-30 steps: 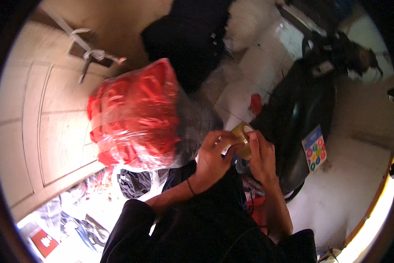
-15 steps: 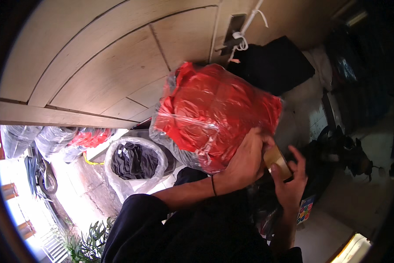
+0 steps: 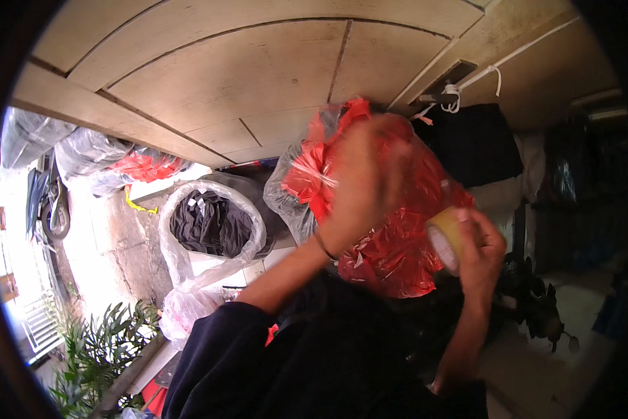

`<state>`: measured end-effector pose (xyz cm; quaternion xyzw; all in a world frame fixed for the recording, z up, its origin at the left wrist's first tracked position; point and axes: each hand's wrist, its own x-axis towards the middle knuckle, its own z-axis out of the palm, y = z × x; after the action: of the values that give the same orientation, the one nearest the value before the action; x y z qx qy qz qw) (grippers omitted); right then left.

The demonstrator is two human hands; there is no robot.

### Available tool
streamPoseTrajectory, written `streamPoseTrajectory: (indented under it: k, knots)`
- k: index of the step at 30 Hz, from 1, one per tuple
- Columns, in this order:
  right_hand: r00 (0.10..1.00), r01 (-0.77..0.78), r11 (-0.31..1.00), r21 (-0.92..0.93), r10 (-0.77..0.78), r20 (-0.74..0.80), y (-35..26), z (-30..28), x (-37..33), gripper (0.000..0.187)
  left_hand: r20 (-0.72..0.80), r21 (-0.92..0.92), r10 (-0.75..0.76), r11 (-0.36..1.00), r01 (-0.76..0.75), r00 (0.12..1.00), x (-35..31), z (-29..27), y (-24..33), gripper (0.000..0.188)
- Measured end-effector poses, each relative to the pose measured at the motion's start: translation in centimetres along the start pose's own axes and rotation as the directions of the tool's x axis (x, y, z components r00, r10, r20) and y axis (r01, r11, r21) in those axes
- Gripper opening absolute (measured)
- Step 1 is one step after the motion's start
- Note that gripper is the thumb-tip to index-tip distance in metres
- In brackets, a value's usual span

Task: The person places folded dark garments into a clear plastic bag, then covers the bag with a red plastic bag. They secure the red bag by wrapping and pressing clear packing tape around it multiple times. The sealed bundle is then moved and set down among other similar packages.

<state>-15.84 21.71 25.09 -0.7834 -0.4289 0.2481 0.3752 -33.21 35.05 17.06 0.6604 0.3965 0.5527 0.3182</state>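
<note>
A large bundle of red plastic in clear wrapping lies before me, against the wooden door. My right hand is closed round a roll of yellowish tape, held at the bundle's right side with its pale core showing. Over the upper middle of the bundle is my left hand, smeared by motion. Its fingers are too blurred to show whether they hold anything or touch the plastic.
Left of the bundle stands a bag of dark cloth with a clear plastic liner. A panelled wooden door with a white cord runs along the far side. Wrapped bundles and a leafy plant are at left.
My left hand has moved away from the tape roll, up and left across the red bundle. The right hand still holds the tape. The whole view has turned somewhat.
</note>
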Motion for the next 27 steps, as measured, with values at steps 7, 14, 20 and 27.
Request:
streamPoseTrajectory:
  k: [7,14,20,27]
  knots:
    - [0.992,-0.100,0.988,0.120,0.108,-0.058,3.0,-2.4,2.0,0.042,0.107,0.397,0.058,0.913,-0.096,0.993,-0.7,-0.7,-11.3,0.051]
    - [0.969,-0.200,0.956,0.216,0.225,-0.097,7.3,-3.5,1.7,0.041,0.187,0.620,-0.368,0.763,0.181,0.911,-0.2,-6.9,-23.4,0.056]
    - [0.996,-0.083,0.979,0.188,0.074,0.059,9.0,-5.0,3.2,0.034,0.196,0.526,-0.517,0.772,0.356,0.833,-5.6,-7.5,-24.9,0.064]
    - [0.951,0.108,0.955,0.278,-0.180,0.251,5.8,-2.4,6.1,0.027,0.183,0.240,-0.512,0.851,0.467,0.839,-12.8,-11.7,-17.6,0.081]
